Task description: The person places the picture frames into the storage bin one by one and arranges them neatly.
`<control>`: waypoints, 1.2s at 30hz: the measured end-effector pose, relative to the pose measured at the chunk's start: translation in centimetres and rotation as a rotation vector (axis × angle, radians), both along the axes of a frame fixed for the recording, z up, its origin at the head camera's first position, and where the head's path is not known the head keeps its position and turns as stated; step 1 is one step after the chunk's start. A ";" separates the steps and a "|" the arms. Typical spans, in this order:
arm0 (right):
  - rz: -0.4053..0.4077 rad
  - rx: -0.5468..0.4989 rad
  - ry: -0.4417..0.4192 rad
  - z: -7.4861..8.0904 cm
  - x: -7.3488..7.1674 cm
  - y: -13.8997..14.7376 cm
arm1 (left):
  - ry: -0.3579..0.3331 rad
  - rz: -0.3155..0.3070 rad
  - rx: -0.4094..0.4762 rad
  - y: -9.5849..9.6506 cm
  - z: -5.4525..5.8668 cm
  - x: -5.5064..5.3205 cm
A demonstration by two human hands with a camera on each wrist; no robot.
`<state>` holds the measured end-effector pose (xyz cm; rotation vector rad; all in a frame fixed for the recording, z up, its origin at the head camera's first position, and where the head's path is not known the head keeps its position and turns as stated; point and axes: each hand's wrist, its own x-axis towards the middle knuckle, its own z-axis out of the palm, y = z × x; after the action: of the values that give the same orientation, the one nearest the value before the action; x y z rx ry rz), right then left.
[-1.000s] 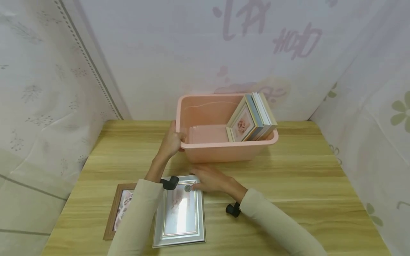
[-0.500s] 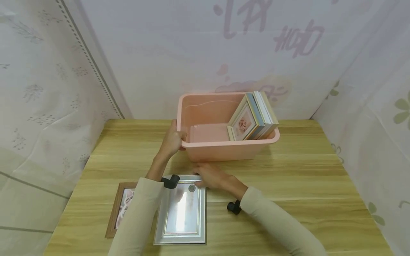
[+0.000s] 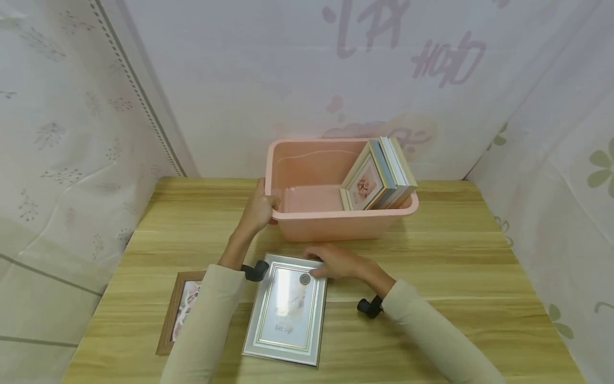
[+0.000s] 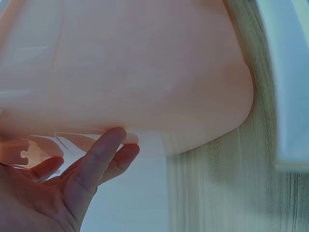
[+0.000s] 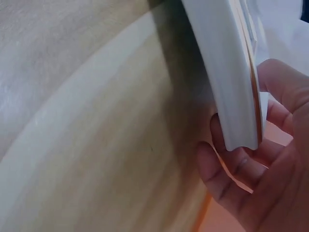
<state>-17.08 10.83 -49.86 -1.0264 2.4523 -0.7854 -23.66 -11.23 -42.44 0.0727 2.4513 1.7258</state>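
Observation:
My left hand [image 3: 258,210] grips the left end of a pink plastic bin [image 3: 331,228] at its rim; in the left wrist view its thumb and fingers [image 4: 104,157] lie at the bin's edge. A silver picture frame [image 3: 269,330] with a round sticker [image 3: 304,279] is held by my right hand [image 3: 338,261] at its upper right corner. The right wrist view has the thumb on one face of the picture frame [image 5: 227,72] and fingers curled round its edge, above the wooden tabletop. Several picture frames [image 3: 365,184] lean together inside the bin's right end.
A brown wooden picture frame [image 3: 168,325] lies at the left of the wooden table [image 3: 455,288], partly covered by my left sleeve [image 3: 206,325]. Printed cloth [image 3: 230,80] hangs behind the bin and along both sides.
My right hand has shifted right with the silver picture frame, which has turned so that its lower end points slightly left. The left hand and bin stay in place.

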 end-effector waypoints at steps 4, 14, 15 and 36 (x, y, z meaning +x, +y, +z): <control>0.023 -0.019 -0.065 0.8 0.0 1.2 | 0.002 0.001 -0.002 0.1 0.1 0.1; -0.019 -0.044 -0.122 2.6 -0.2 3.2 | -0.005 0.007 -0.010 0.1 0.1 0.0; -0.018 -0.059 -0.118 2.8 -0.2 3.4 | -0.009 0.009 -0.006 0.1 0.2 0.0; -0.066 -0.202 -0.165 6.2 0.1 5.7 | -0.003 0.002 0.002 0.1 0.3 0.1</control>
<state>-17.03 16.52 -43.69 -0.9128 2.3119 -1.1120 -23.60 -11.13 -42.18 0.0681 2.4477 1.7283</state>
